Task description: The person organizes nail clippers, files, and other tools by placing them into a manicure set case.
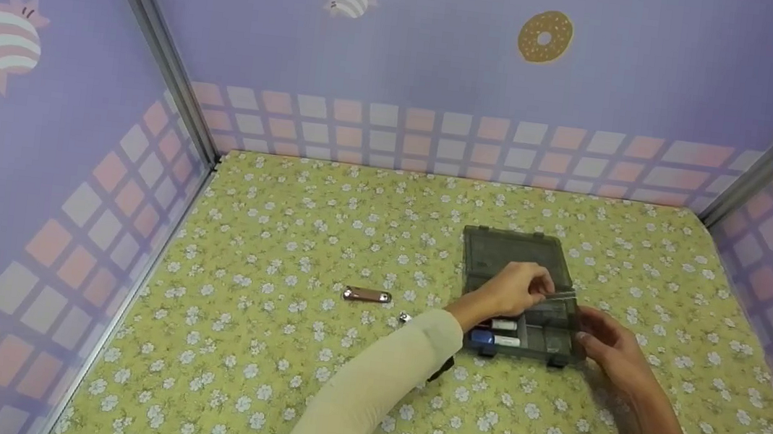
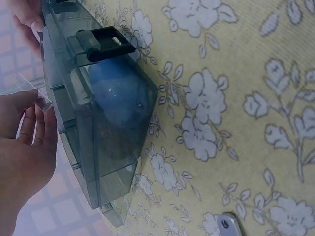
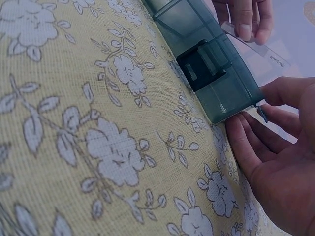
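A dark translucent compartment box [image 1: 545, 354] stands on the cloth with its lid [image 1: 513, 253] laid back. My left hand [image 1: 513, 290] is above the box and pinches a clear plastic strip [image 3: 268, 53] between thumb and fingertips; small print shows at the strip's end. My right hand [image 1: 622, 353] grips the box's right end, with fingers at its upper edge and others low against the corner in the right wrist view. Inside the left front compartment lies a blue-and-white item [image 1: 495, 339], and behind it a white-ended one [image 1: 504, 325], partly hidden by my left wrist.
Left of the box lies a rose-coloured nail clipper [image 1: 367, 295]. A small metal piece [image 1: 405, 317] shows beside my left sleeve, which covers the rest. Flowered yellow cloth [image 1: 233, 345] covers the table; purple walls [image 1: 435, 48] stand at the back and both sides.
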A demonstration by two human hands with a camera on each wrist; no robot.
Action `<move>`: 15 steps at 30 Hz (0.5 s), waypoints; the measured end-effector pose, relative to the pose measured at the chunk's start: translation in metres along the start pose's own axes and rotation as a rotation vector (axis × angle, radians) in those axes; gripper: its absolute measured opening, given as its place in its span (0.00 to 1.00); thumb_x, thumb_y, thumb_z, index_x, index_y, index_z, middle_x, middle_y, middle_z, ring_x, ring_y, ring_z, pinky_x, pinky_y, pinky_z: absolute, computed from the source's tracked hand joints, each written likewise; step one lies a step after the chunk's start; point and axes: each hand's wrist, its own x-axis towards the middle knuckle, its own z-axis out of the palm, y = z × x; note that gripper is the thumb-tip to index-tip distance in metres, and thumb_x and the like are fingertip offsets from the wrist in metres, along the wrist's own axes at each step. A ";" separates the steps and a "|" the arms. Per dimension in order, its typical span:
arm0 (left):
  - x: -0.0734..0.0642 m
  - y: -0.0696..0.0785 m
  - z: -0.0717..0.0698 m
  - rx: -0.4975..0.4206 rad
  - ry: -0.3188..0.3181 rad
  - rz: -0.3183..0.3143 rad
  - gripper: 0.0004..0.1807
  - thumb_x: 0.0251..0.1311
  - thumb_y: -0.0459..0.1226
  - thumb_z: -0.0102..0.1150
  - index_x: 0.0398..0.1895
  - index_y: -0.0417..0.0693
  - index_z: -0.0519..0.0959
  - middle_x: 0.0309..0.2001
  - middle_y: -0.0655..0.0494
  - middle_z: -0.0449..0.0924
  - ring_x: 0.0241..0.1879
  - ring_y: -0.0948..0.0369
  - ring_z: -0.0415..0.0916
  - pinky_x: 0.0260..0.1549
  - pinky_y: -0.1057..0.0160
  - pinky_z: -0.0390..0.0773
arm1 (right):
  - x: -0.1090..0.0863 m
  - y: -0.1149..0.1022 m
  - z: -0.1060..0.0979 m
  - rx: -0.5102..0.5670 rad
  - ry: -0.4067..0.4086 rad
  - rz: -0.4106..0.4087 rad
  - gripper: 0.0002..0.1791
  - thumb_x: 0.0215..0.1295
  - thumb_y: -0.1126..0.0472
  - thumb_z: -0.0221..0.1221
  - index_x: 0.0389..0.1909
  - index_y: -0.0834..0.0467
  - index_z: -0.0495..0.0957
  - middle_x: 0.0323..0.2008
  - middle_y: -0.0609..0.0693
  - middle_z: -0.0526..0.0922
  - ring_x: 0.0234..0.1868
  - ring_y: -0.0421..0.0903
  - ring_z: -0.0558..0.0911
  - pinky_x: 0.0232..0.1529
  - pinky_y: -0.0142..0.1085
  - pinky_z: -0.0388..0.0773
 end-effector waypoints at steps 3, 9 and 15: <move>0.000 -0.001 0.001 -0.009 0.001 -0.006 0.05 0.75 0.32 0.62 0.47 0.48 0.84 0.46 0.57 0.83 0.40 0.71 0.76 0.40 0.78 0.75 | 0.001 0.001 0.000 -0.007 0.003 -0.006 0.32 0.83 0.61 0.55 0.81 0.66 0.59 0.75 0.68 0.65 0.65 0.41 0.75 0.55 0.32 0.80; 0.002 0.001 0.003 -0.026 0.015 -0.018 0.05 0.75 0.32 0.63 0.48 0.48 0.84 0.45 0.58 0.83 0.39 0.71 0.76 0.39 0.77 0.76 | 0.001 0.001 0.000 0.000 0.006 -0.013 0.32 0.83 0.61 0.55 0.81 0.66 0.59 0.74 0.69 0.66 0.65 0.42 0.76 0.54 0.32 0.81; 0.000 0.004 0.002 -0.002 0.044 -0.040 0.09 0.74 0.33 0.64 0.54 0.45 0.84 0.47 0.58 0.80 0.43 0.69 0.77 0.42 0.77 0.76 | 0.000 0.000 0.000 -0.008 0.001 -0.017 0.31 0.83 0.61 0.55 0.81 0.65 0.59 0.74 0.67 0.66 0.67 0.46 0.75 0.55 0.32 0.80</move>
